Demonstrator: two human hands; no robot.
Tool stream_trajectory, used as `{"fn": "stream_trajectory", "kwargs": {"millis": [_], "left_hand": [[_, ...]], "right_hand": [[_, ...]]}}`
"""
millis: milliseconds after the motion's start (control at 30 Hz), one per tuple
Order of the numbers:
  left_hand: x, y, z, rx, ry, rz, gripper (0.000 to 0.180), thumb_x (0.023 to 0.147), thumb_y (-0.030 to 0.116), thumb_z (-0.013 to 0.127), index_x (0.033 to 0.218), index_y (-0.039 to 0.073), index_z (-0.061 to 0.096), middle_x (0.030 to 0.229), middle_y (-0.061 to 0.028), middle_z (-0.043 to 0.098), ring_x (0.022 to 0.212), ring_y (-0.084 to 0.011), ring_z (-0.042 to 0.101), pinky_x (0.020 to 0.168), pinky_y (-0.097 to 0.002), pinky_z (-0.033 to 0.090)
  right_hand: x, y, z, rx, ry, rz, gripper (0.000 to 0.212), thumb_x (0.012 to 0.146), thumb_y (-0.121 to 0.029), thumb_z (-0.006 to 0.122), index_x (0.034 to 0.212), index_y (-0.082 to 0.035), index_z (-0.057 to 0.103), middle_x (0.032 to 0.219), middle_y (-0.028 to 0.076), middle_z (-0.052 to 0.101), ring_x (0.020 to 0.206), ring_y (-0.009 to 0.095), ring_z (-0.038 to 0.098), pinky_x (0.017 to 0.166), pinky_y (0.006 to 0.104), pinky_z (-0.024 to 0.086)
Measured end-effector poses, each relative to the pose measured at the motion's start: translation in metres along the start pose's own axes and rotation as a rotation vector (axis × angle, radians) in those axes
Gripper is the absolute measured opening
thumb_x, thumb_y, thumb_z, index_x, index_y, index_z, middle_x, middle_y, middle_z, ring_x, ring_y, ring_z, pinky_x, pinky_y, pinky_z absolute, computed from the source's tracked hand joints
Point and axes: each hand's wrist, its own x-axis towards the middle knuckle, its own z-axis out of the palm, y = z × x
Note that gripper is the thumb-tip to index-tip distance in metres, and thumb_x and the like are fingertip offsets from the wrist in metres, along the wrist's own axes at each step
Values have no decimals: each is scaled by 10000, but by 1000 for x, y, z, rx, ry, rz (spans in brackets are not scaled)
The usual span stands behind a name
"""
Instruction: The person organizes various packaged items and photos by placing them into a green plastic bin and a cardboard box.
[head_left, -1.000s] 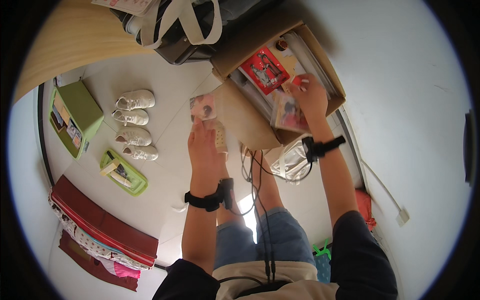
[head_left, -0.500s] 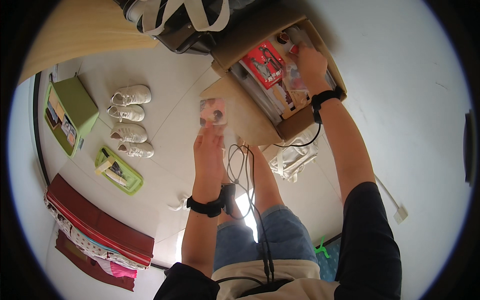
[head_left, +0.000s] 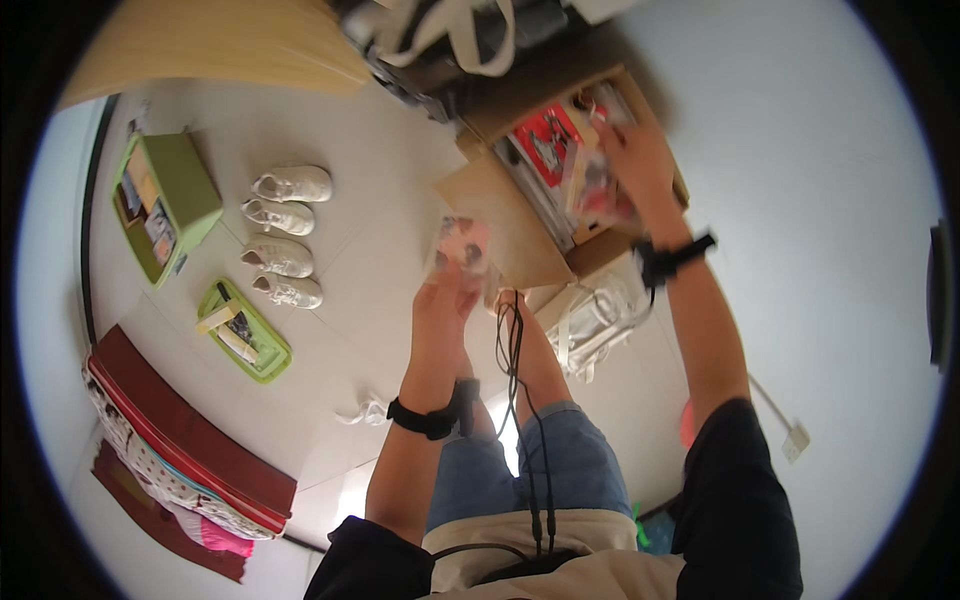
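My left hand (head_left: 443, 308) grips the lower end of a flat pink packet with dark spots (head_left: 464, 240), in what looks like clear plastic. It is held up beside the flap of an open cardboard box (head_left: 520, 240). Over that box, my right hand (head_left: 640, 165) is closed on the top of a clear plastic bag (head_left: 590, 185). The bag's contents, reddish and pale, are blurred. Inside the box lies a red booklet or packet with a grey picture (head_left: 545, 140), among other flat items partly covered by the bag and hand.
A black bag with cream straps (head_left: 465, 40) stands behind the box, a white bag (head_left: 600, 310) before it. Leftward are pale shoes (head_left: 290, 184), a green bin (head_left: 185, 180), a green tray (head_left: 265, 360) and a dark red case (head_left: 190, 430). Black cables (head_left: 512, 350) hang before me.
My right hand has lifted the plastic bag slightly out of the box's contents. My left hand still holds the pink packet. The whole view has shifted, with the room sliding rightward.
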Motion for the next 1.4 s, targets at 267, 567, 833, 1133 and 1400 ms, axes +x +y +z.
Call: {"fn": "stream_trajectory", "kwargs": {"millis": [267,567,833,1133,1400], "left_hand": [[-292,64,-48,32,-168,377,383,1045,243,549,1358,25,517,1206,-60,661,1053,-173,674,903,-335,570],[-643,39,-264,-349,-169,682,330,1035,156,518,1334,14,529,1263,-125,630,1082,-209,657,973,-422,552],[-850,-76,-523,215,447,1306,266,992,86,580,1239,-13,593,1219,-103,635,1116,-196,581,910,-352,500],[-1054,-186,-714,-139,1004,1252,1009,863,9,750,1579,72,42,942,-73,668,779,-101,625,689,-241,512],[-1086,-204,-897,-298,1095,1145,645,1045,167,502,1566,74,135,1145,-113,682,898,-178,685,747,-285,531]], "right_hand": [[-277,-128,-159,1085,-570,365,584,1011,-567,496,1046,-5,650,840,64,690,685,205,656,545,344,502],[-571,-324,-310,1090,-780,-260,247,1035,-298,574,1107,-70,636,818,-58,595,651,30,521,562,203,419],[-899,-500,-222,725,-982,-1130,315,990,-206,615,1252,-31,603,1072,52,649,891,105,616,716,272,525],[-1265,-625,-165,402,-1791,-1021,526,918,-112,727,1375,-21,484,1207,62,646,1060,114,633,914,288,528],[-1331,-780,-43,503,-1716,-1027,375,907,-18,695,1251,-11,545,1099,62,663,990,149,660,897,308,549]]}}
